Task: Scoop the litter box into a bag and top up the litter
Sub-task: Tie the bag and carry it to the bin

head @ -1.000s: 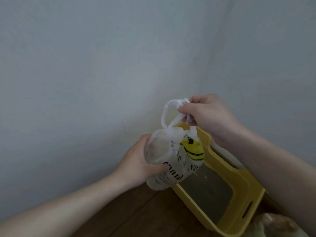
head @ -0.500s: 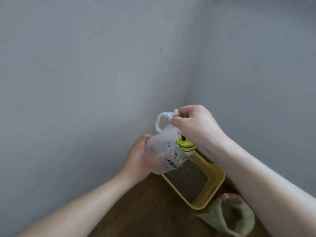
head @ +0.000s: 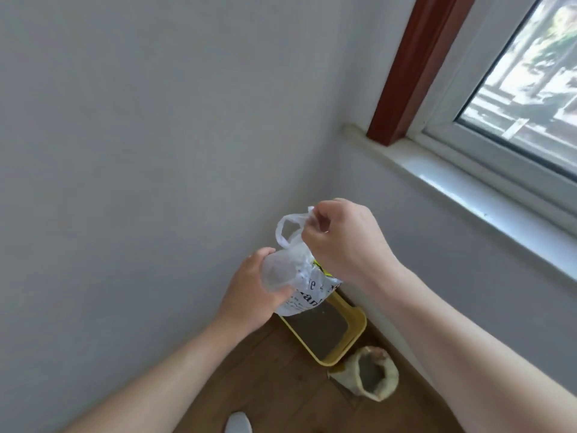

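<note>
While the litter box (head: 359, 322) sits in the corner w/ the litter sack (head: 385, 385) just beside it, the bag (head: 296, 276) is held above: left hand (head: 246, 295) grips its body, right hand (head: 343, 242) pinches the handles (head: 285, 225). Best knot tight, keep upright.

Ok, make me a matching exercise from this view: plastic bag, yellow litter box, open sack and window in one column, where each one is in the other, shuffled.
Things
1. plastic bag
2. litter box
3. sack
4. window

Places
A. on the floor, in the room's corner
B. upper right, above the sill
C. gripped by left hand and right hand
D. standing open beside the litter box

Pairs: 1-C, 2-A, 3-D, 4-B
</note>
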`<state>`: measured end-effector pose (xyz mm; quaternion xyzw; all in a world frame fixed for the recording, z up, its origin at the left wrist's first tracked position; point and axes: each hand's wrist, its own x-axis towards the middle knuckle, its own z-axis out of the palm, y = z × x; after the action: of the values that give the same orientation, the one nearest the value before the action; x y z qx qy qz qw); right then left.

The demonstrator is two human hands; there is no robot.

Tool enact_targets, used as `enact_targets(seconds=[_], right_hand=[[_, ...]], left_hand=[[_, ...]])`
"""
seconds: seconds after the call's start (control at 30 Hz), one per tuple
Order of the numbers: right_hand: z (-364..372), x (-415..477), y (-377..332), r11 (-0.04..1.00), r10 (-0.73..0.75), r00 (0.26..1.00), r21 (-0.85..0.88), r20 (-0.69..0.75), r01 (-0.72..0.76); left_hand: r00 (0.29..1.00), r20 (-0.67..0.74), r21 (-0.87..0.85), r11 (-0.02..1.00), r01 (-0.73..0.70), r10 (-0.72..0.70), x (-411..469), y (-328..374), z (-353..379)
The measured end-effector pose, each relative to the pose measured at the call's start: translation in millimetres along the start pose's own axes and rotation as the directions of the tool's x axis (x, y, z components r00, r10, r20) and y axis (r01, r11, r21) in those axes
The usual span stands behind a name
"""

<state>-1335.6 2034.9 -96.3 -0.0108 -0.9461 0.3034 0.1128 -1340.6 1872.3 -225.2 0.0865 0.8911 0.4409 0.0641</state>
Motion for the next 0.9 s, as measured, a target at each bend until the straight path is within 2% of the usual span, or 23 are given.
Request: enact_targets(seconds=[0.3, 0.5, 0.7, 0.83, 0.9], right_hand=[[-72.8, -4.7, -60.8, 0.969, -0.243, 0.970, 0.038, 0.015, 0.243], [-76.2, -16.0, -94.4, 0.907, -0.406, 0.908, 0.171, 0.101, 0.386], [-60.8, -39.3, -152.7, 0.786, -0.594, 0.771, 0.371, 0.230, 0.495], [-40.4, -63.7, -207.1, 0.706, -0.692, 0.663, 0.459, 0.285, 0.540], [-26.9, -83.2, -240.2, 0.654, -0.747, 0.586, 0.509, 0.314, 0.560]], left_hand=[[0.993, -0.112, -0.008, 0.999, 0.041, -0.042, -47.6, 86.5, -58.9], [0.940, -0.285, -0.085, 0.981, 0.172, -0.189, -94.5, 90.5, -71.3], [0.801, -0.459, -0.281, 0.918, 0.279, -0.384, -157.1, 84.5, -98.9], [0.673, -0.569, -0.348, 0.880, 0.323, -0.472, -208.7, 70.8, -130.4], [0.595, -0.623, -0.371, 0.862, 0.345, -0.507, -241.3, 59.8, -149.9]])
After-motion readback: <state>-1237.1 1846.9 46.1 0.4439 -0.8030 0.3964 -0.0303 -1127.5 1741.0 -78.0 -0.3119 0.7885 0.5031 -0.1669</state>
